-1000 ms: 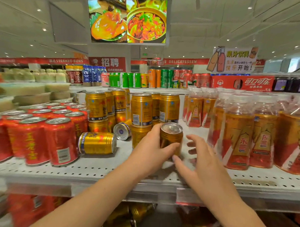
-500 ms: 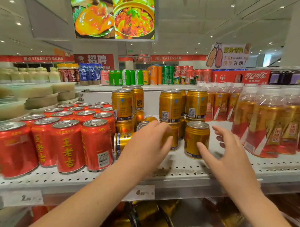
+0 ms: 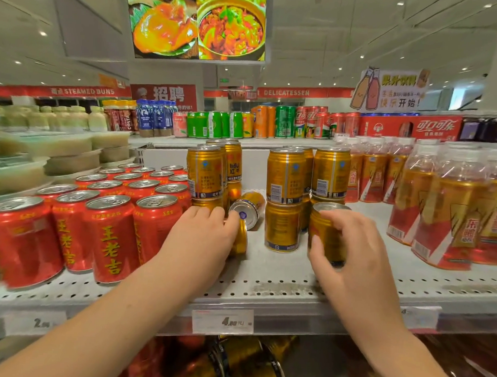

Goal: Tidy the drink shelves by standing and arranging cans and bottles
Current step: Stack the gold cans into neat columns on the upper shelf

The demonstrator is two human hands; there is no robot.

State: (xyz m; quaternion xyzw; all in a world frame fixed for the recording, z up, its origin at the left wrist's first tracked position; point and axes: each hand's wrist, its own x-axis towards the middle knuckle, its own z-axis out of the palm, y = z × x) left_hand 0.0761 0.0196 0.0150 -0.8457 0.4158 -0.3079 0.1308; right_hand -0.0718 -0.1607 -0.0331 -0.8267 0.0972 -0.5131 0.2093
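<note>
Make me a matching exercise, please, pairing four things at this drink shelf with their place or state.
Things: 1 red cans; 2 left hand; 3 right hand; 4 bottles.
States: A grips an upright gold can; B stand at the shelf's right; C stand at the shelf's left; D curls over a lying gold can.
Pairs: 1-C, 2-D, 3-A, 4-B.

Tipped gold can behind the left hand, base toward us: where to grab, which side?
Wrap the barrel of the tipped gold can near its silver base, coming from above and front. It lies on its side, axis pointing back; the left gold stack crowds one flank, so side-on pinching looks awkward.
</note>
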